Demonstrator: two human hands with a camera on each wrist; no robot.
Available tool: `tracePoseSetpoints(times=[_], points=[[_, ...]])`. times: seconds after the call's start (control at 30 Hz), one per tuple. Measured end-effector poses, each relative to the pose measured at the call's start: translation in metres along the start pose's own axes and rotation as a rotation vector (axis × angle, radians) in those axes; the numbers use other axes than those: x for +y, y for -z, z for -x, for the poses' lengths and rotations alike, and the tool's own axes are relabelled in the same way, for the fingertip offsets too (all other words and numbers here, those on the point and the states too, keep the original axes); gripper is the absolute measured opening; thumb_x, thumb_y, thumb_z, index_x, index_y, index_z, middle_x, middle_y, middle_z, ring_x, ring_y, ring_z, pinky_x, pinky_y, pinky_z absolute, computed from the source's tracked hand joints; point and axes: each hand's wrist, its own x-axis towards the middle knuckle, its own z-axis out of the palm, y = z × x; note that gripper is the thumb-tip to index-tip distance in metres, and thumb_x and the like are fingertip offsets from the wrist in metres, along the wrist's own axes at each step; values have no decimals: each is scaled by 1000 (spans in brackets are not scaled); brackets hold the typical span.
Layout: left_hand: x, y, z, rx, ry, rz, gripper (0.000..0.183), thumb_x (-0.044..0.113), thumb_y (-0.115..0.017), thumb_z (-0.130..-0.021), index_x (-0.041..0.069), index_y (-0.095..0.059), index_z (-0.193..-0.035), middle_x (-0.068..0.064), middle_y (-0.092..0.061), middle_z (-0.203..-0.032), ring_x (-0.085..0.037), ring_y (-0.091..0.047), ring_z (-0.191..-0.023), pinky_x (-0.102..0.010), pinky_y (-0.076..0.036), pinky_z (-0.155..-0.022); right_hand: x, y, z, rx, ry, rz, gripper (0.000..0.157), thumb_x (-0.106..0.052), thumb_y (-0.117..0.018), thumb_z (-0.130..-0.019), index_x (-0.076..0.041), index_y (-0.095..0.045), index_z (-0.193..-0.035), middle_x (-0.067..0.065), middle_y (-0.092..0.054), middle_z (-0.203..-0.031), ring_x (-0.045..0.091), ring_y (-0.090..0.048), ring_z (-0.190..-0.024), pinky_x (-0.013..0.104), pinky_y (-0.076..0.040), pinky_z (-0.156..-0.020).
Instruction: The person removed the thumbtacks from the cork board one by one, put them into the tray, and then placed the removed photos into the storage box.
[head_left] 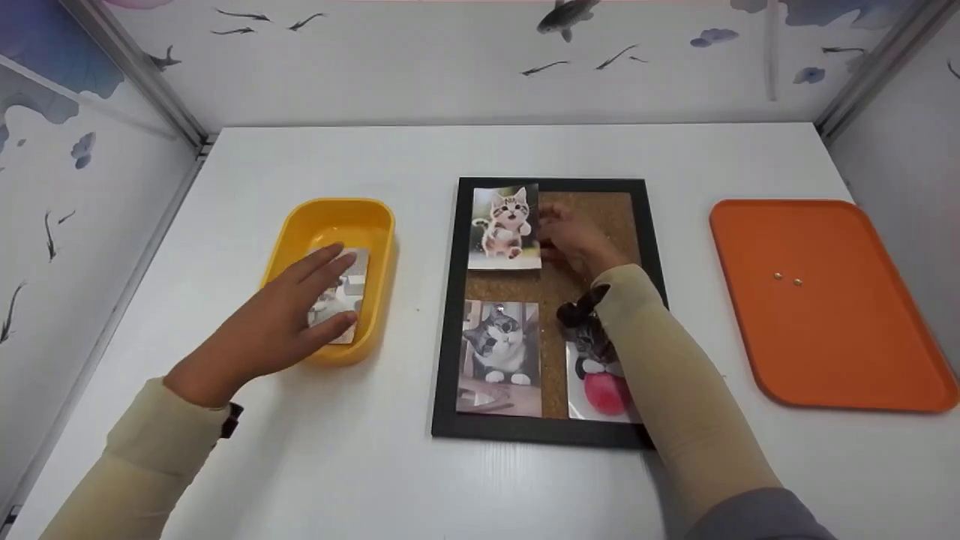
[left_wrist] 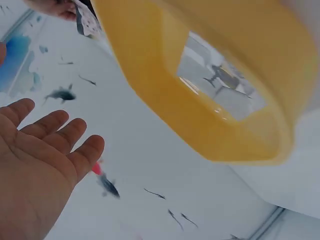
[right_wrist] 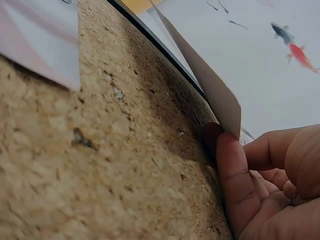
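A photo of a striped kitten (head_left: 504,229) is at the upper left of a black-framed corkboard (head_left: 553,375). My right hand (head_left: 574,238) pinches its right edge; in the right wrist view the photo's pale back (right_wrist: 220,100) tilts up off the cork, with fingertips at its corner. Below on the board lie a photo of a grey-and-white cat (head_left: 502,356) and a photo of a cat with a pink ball (head_left: 606,390), partly hidden by my right forearm. My left hand (head_left: 274,322) hovers, fingers spread, over a yellow basin (head_left: 386,225) with another photo (head_left: 351,291) inside.
An orange tray (head_left: 832,345) lies to the right of the board, bearing two small gold pins (head_left: 778,276). White panels printed with fish (head_left: 566,16) enclose the white table (head_left: 420,157) at the back and both sides.
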Motion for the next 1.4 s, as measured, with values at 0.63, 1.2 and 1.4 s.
tracePoseSetpoints(times=[0.63,1.2,1.4], points=[[-73,-30,50,230,139,-222,71,40,-65,-95,1,-41,-150,-18,-30,-159,-40,-24,-145,-57,-18,-117,-1,-1,1,35,-38,23,39,-5,-54,-100,-22,-56,-135,4,-56,-128,21,-61,-108,33,-55,-83],[-86,-56,61,41,200,-264,91,58,-43,-100,-4,-10,-156,-20,-5,-165,-31,5,-151,-48,5,-119,2,-1,3,29,-8,33,39,-7,-55,-99,-21,-55,-136,4,-57,-128,21,-61,-107,32,-54,-82],[-90,-60,62,62,204,-273,92,59,-42,-99,-4,-6,-157,-20,-3,-164,-31,7,-151,-49,6,-119,0,-1,3,23,-11,27,38,-9,-55,-100,-20,-55,-136,4,-58,-127,21,-61,-108,33,-54,-84]])
